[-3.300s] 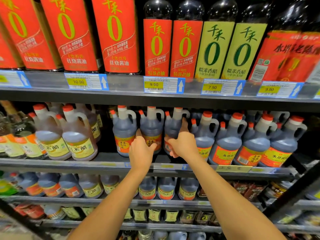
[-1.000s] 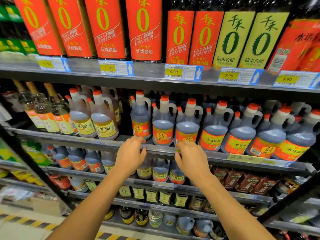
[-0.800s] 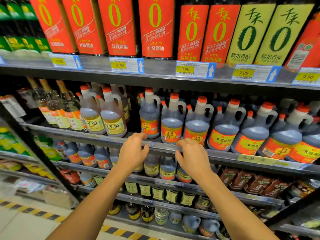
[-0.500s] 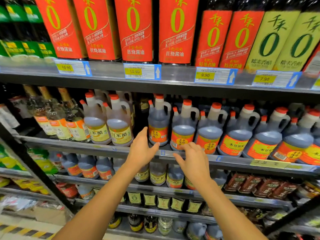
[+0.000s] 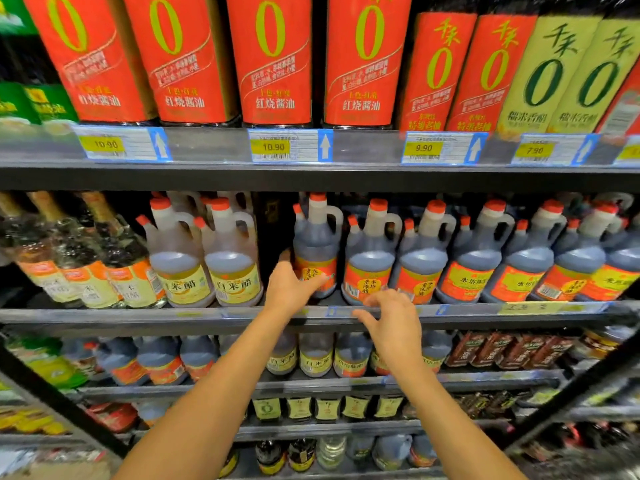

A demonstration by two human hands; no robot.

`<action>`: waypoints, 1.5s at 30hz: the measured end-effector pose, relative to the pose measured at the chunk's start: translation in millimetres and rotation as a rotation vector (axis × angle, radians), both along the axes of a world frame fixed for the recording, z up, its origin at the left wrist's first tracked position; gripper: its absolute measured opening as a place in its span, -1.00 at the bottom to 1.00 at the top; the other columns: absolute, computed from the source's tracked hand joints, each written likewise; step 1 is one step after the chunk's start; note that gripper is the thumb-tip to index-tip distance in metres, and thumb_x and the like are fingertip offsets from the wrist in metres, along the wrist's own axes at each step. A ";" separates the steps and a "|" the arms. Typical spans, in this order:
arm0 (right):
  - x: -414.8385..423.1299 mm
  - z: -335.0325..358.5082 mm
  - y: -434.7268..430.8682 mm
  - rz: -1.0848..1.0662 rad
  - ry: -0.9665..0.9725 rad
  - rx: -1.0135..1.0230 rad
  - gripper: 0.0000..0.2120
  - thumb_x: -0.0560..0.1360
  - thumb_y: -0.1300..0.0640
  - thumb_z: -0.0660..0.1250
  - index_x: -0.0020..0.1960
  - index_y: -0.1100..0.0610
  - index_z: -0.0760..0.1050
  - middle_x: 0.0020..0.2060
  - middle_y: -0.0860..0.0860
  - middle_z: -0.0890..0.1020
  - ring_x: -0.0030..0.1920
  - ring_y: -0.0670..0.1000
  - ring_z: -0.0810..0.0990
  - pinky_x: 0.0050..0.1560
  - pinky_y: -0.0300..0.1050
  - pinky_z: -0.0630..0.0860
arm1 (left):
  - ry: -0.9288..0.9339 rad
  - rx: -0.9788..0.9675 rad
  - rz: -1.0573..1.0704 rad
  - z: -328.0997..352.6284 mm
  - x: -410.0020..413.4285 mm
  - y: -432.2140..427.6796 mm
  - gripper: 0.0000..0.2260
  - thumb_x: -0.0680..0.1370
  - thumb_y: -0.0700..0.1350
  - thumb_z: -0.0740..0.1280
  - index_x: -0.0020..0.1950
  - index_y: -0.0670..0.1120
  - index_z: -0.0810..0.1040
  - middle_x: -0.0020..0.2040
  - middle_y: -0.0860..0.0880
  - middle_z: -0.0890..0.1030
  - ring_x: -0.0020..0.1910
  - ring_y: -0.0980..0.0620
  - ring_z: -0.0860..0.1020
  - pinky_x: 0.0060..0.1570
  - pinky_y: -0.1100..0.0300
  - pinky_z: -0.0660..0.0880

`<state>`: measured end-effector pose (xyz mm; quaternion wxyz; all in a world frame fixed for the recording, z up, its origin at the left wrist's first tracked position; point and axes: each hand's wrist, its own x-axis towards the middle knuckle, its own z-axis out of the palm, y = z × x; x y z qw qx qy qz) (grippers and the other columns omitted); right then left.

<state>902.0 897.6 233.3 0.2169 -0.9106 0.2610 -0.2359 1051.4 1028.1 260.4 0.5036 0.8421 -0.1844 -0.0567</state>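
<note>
A row of dark vinegar jugs with orange caps and orange labels stands on the middle shelf. My left hand reaches to the leftmost dark jug; its thumb lies across the jug's label and its fingers go round the left side. My right hand hovers at the shelf's front edge, fingers loosely spread, below the second dark jug. It holds nothing.
Two pale rice vinegar jugs stand left of a dark gap beside the hand. Clear glass bottles stand further left. Tall red-labelled bottles fill the shelf above, over price tags. Lower shelves hold smaller bottles.
Both hands rose from the shelf's front edge. My left hand moved up and forward onto the leftmost dark jug; my right hand opened and stays near the edge. The view shifted left.
</note>
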 end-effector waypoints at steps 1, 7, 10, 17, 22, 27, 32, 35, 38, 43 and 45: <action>0.5 -0.2 -0.8 0.001 0.012 -0.009 -0.78 0.50 -0.04 0.48 0.04 0.08 0.63 -0.04 -0.03 0.63 0.08 0.05 0.53 0.17 -0.03 0.46 | 0.006 -0.015 -0.003 0.1 1.6 -0.8 -0.34 0.40 0.03 0.56 0.37 -0.15 0.35 0.07 -0.12 0.59 0.09 -0.14 0.58 0.01 -0.04 0.55; 2.1 -2.6 -1.1 0.007 0.089 -0.086 -0.80 0.52 0.01 0.45 0.10 0.05 0.58 0.03 -0.03 0.59 0.13 0.08 0.47 0.17 -0.04 0.36 | 0.009 -0.050 0.018 -3.8 5.4 -2.5 -0.24 0.34 0.01 0.61 0.43 -0.14 0.35 0.16 -0.12 0.62 0.12 -0.11 0.60 0.09 -0.06 0.57; -0.6 -7.6 0.4 0.040 0.079 -0.130 -0.76 0.48 0.07 0.50 0.10 0.07 0.56 0.01 -0.02 0.56 0.08 0.09 0.46 0.10 -0.06 0.32 | -0.025 0.013 0.057 -3.1 3.9 -2.8 -0.28 0.34 0.06 0.61 0.37 -0.16 0.38 0.06 -0.10 0.62 0.06 -0.14 0.60 -0.02 -0.04 0.57; -2.6 -12.8 0.2 0.068 0.041 -0.174 -0.73 0.43 0.11 0.54 0.07 0.07 0.55 -0.03 -0.02 0.55 0.02 0.10 0.47 0.05 -0.04 0.34 | -0.096 0.089 0.117 -5.6 -8.8 0.8 -0.37 0.34 0.13 0.59 0.23 -0.14 0.42 0.02 -0.11 0.61 0.00 -0.16 0.60 -0.16 0.04 0.50; -2.5 -14.2 -1.8 0.070 0.045 -0.207 -0.73 0.44 0.10 0.53 0.08 0.07 0.55 -0.02 0.00 0.55 0.02 0.12 0.47 0.05 -0.01 0.36 | -0.137 0.082 0.177 -5.2 -19.9 2.7 -0.33 0.26 0.17 0.62 0.16 -0.07 0.37 0.09 -0.08 0.56 0.05 -0.12 0.59 -0.06 -0.07 0.59; -3.1 -13.0 -2.5 0.087 0.058 -0.208 -0.74 0.46 0.07 0.51 0.10 0.07 0.54 0.00 -0.01 0.53 0.04 0.11 0.46 0.08 -0.01 0.36 | -0.154 0.109 0.202 -5.3 -25.7 3.0 -0.32 0.24 0.20 0.62 0.08 -0.06 0.30 0.08 -0.07 0.50 0.07 -0.12 0.56 -0.06 -0.11 0.58; -5.1 -12.8 -3.0 0.103 0.064 -0.201 -0.75 0.49 0.06 0.48 0.12 0.06 0.52 0.03 -0.01 0.53 0.07 0.10 0.45 0.13 -0.03 0.34 | -0.150 0.103 0.170 -6.1 -26.0 5.9 -0.33 0.23 0.20 0.62 0.05 -0.04 0.29 0.06 -0.06 0.51 0.03 -0.10 0.56 -0.15 0.02 0.53; -6.3 -13.1 -2.5 0.108 0.056 -0.194 -0.73 0.48 0.07 0.49 0.12 0.07 0.53 0.03 0.00 0.53 0.07 0.11 0.46 0.12 -0.01 0.34 | -0.132 0.108 0.142 -5.6 -27.2 8.0 -0.33 0.25 0.22 0.61 0.07 -0.04 0.29 0.06 -0.06 0.54 0.02 -0.10 0.56 -0.15 -0.01 0.55; -7.3 -11.2 -3.4 0.114 0.073 -0.203 -0.74 0.49 0.06 0.48 0.13 0.06 0.52 0.04 -0.01 0.52 0.08 0.11 0.45 0.12 -0.01 0.34 | -0.158 0.102 0.124 -6.3 -31.6 9.0 -0.36 0.30 0.22 0.58 0.10 -0.05 0.30 0.08 -0.06 0.54 0.02 -0.09 0.57 -0.10 -0.08 0.58; -11.2 -8.5 -7.2 0.162 0.104 -0.196 -0.74 0.52 0.08 0.41 0.19 0.04 0.50 0.07 -0.03 0.50 0.10 0.09 0.43 0.14 -0.04 0.32 | -0.206 0.100 0.062 -12.6 -39.2 15.0 -0.43 0.42 0.13 0.52 0.28 -0.03 0.35 0.21 -0.03 0.55 0.18 -0.05 0.55 0.08 -0.03 0.56; -14.7 -7.6 -11.8 0.212 0.115 -0.191 -0.72 0.54 0.07 0.39 0.23 0.03 0.50 0.10 -0.04 0.50 0.12 0.08 0.42 0.19 -0.04 0.33 | -0.248 0.167 0.048 -15.9 -42.6 19.6 -0.44 0.49 0.07 0.47 0.39 -0.03 0.34 0.27 -0.04 0.54 0.26 -0.07 0.52 0.20 -0.12 0.51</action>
